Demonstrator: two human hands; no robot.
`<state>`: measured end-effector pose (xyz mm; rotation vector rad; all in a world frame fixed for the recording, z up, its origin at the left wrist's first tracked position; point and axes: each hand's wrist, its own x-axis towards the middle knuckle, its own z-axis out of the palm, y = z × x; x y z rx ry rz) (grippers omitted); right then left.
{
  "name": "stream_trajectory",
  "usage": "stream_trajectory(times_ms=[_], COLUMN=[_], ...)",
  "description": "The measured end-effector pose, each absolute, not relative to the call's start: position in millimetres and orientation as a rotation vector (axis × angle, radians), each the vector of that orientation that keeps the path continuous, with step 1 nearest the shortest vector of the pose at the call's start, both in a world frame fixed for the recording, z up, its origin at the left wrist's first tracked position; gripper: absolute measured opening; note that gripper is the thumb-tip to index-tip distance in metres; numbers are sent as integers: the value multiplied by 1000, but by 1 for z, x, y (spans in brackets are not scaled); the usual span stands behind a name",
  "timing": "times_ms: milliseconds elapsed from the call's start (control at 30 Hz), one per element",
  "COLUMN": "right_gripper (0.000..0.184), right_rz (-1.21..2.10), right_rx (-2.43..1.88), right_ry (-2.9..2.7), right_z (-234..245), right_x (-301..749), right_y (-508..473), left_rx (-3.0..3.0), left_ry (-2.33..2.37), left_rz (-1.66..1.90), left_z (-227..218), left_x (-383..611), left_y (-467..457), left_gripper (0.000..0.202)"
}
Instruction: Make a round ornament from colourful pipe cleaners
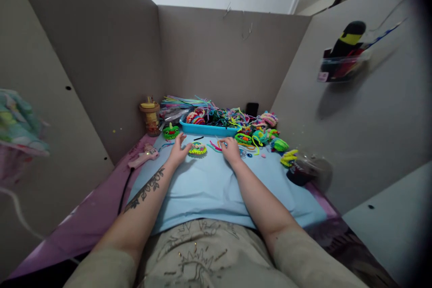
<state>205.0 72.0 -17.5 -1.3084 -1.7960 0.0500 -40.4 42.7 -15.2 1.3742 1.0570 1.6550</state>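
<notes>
A small round piece of yellow-green and multicoloured pipe cleaner (197, 149) lies on the light blue cloth. Just left of it is my left hand (178, 149), its thumb and fingers apart, the thumb close to the piece's edge. My right hand (231, 149) is bent down over the cloth with its fingertips pinched together. Whatever is between them is too small to make out. Beside those fingertips lie loose pink and red pipe cleaner lengths (213, 146). A short black stick (199, 138) rests behind the round piece.
A blue tray (209, 130) heaped with pipe cleaners stands at the back. Green pipe cleaner figures (171, 132) flank it. On the left are a pink glue gun (143, 159) and a tumbler (150, 117); a dark cup (300, 172) is at right. Grey panels (232, 54) enclose the table.
</notes>
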Motion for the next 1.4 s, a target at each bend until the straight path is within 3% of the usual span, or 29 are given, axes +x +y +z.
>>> stream_trajectory(times_ms=[167, 400, 633, 867, 967, 1100, 1233, 1333, 1400], right_gripper=[10, 11, 30, 9, 21, 26, 22, 14, 23], right_rz=[-54, 41, 685, 1147, 1259, 1296, 1194, 1045, 953], right_rx=[-1436, -1431, -1089, -788, -693, -614, -510, -611, -757], right_ry=[-1882, -1714, -1097, -525, -327, -265, -502, -628, -624], right_z=[-30, -32, -16, 3, 12, 18, 19, 20, 20], right_x=[198, 192, 205, 224, 236, 246, 251, 265, 282], right_y=[78, 82, 87, 89, 87, 84, 84, 89, 93], left_rx=[1340, 1444, 1502, 1721, 1899, 2036, 2183, 2348, 2430], left_ry=[1130, 1208, 1251, 1344, 1420, 1359, 1216, 1200, 1198], left_rz=[1724, 1693, 1796, 1718, 1644, 1507, 1147, 920, 836], left_z=[-10, -4, -2, 0, 6, 18, 29, 38, 46], left_x=[-42, -40, -43, -41, -40, -29, -7, 3, 5], left_y=[41, 32, 32, 26, 22, 21, 27, 34, 37], left_gripper=[48, 43, 30, 15, 17, 19, 20, 20, 21])
